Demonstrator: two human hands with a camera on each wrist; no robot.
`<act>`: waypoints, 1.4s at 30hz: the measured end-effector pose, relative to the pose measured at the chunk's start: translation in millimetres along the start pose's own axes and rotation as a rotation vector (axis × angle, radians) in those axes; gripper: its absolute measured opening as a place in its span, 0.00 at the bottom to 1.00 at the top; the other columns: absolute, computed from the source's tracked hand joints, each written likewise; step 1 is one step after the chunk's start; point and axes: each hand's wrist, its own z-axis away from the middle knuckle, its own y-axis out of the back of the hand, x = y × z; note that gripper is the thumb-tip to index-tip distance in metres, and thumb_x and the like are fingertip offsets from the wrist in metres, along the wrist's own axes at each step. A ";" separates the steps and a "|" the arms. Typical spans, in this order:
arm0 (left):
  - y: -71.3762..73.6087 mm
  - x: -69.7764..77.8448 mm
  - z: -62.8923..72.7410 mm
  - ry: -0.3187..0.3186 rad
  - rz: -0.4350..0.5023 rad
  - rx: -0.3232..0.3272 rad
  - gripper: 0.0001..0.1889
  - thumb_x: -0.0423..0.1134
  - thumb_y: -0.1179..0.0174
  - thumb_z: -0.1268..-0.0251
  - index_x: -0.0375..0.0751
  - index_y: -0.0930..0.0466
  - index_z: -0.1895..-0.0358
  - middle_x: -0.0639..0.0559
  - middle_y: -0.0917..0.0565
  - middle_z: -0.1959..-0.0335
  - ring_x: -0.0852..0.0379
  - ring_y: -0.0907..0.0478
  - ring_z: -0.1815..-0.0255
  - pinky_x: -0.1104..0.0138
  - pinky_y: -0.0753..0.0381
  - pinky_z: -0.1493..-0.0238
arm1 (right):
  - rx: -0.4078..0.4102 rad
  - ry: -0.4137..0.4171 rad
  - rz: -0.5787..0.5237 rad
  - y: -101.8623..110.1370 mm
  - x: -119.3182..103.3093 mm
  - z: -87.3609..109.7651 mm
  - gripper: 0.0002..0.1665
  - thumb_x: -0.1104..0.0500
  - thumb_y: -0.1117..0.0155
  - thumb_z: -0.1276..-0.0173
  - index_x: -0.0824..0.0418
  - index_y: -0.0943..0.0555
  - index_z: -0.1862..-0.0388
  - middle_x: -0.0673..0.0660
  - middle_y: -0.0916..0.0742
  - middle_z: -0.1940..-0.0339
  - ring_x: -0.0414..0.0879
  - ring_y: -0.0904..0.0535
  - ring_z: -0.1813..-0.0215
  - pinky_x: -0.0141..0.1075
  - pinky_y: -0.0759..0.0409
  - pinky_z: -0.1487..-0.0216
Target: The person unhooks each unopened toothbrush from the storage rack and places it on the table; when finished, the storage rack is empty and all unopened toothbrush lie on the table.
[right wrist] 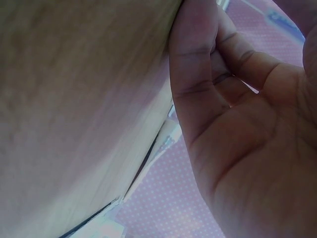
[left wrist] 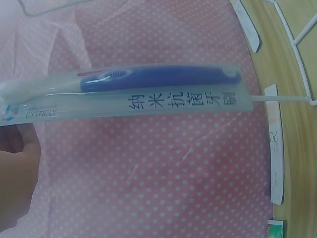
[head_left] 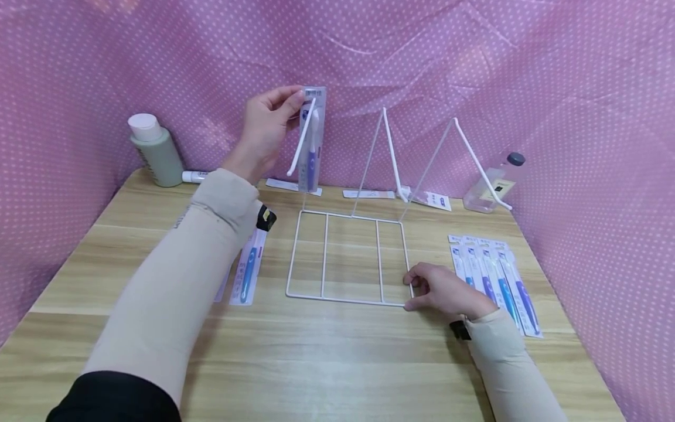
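Note:
My left hand (head_left: 269, 126) pinches the top of a packaged toothbrush (head_left: 318, 152) with a purple handle. The clear pack hangs upright at the left prong of a white wire rack (head_left: 352, 217); whether the prong passes through its hole cannot be made out. In the left wrist view the toothbrush pack (left wrist: 163, 77) lies across the picture, with part of the left hand (left wrist: 17, 173) at the edge. My right hand (head_left: 443, 288) holds the rack's front right corner, fingers and thumb curled about the wire. The right wrist view shows the palm (right wrist: 247, 134); the rack's corner is hidden there.
Several packaged toothbrushes (head_left: 493, 281) lie at the right; another pack (head_left: 248, 266) lies left, partly under my forearm. Behind stand a green bottle (head_left: 160, 152) and a clear bottle (head_left: 482, 190), with a white tube (head_left: 194, 176) and flat packs (head_left: 369, 194) near the pink curtain (head_left: 337, 47).

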 end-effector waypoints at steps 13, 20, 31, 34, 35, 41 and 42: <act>7.4 -0.8 16.6 -0.031 0.001 -0.025 0.09 0.37 0.34 0.28 0.39 0.12 0.50 0.50 0.12 0.56 0.56 0.15 0.56 0.62 0.17 0.38 | -0.003 0.006 -0.011 0.7 -2.2 1.4 0.26 0.50 0.14 0.43 0.57 0.17 0.52 0.49 0.15 0.64 0.42 0.22 0.62 0.35 0.22 0.59; 14.1 4.1 44.2 -0.037 -0.059 -0.082 0.11 0.39 0.34 0.27 0.38 0.13 0.48 0.50 0.13 0.54 0.56 0.16 0.53 0.67 0.16 0.41 | -0.004 0.018 -0.009 2.1 -2.2 3.5 0.25 0.50 0.14 0.43 0.57 0.17 0.53 0.49 0.15 0.65 0.42 0.22 0.63 0.34 0.22 0.59; 25.5 13.7 93.1 -0.068 -0.077 -0.152 0.09 0.37 0.36 0.25 0.38 0.13 0.49 0.49 0.13 0.55 0.57 0.15 0.55 0.70 0.14 0.45 | -0.003 0.017 0.004 4.4 -4.1 4.6 0.25 0.50 0.14 0.42 0.58 0.17 0.52 0.49 0.16 0.64 0.43 0.22 0.62 0.34 0.22 0.59; 28.5 17.4 105.6 -0.078 -0.069 -0.176 0.08 0.36 0.36 0.25 0.38 0.12 0.51 0.49 0.13 0.57 0.58 0.17 0.59 0.71 0.14 0.50 | 0.001 0.021 0.002 3.7 -4.6 4.4 0.25 0.51 0.14 0.43 0.58 0.17 0.52 0.49 0.16 0.64 0.42 0.22 0.63 0.34 0.22 0.59; 29.4 18.9 109.7 -0.085 -0.078 -0.183 0.07 0.36 0.36 0.25 0.38 0.12 0.51 0.49 0.13 0.58 0.58 0.17 0.60 0.71 0.14 0.50 | 0.001 0.021 0.001 3.3 -4.7 4.4 0.25 0.51 0.14 0.43 0.57 0.17 0.53 0.49 0.16 0.64 0.42 0.22 0.63 0.34 0.22 0.59; 34.8 31.1 133.5 -0.101 -0.157 -0.198 0.06 0.37 0.35 0.25 0.40 0.12 0.52 0.50 0.11 0.59 0.58 0.16 0.59 0.71 0.14 0.47 | -0.012 0.014 -0.010 2.4 -6.1 4.2 0.25 0.50 0.14 0.42 0.58 0.17 0.52 0.49 0.16 0.64 0.42 0.22 0.62 0.34 0.22 0.60; 35.4 33.6 136.8 -0.102 -0.166 -0.201 0.06 0.37 0.34 0.25 0.40 0.12 0.52 0.50 0.11 0.59 0.58 0.15 0.58 0.70 0.13 0.47 | -0.011 0.012 -0.008 2.8 -6.3 4.1 0.25 0.50 0.14 0.42 0.58 0.17 0.52 0.49 0.16 0.64 0.42 0.22 0.62 0.34 0.22 0.59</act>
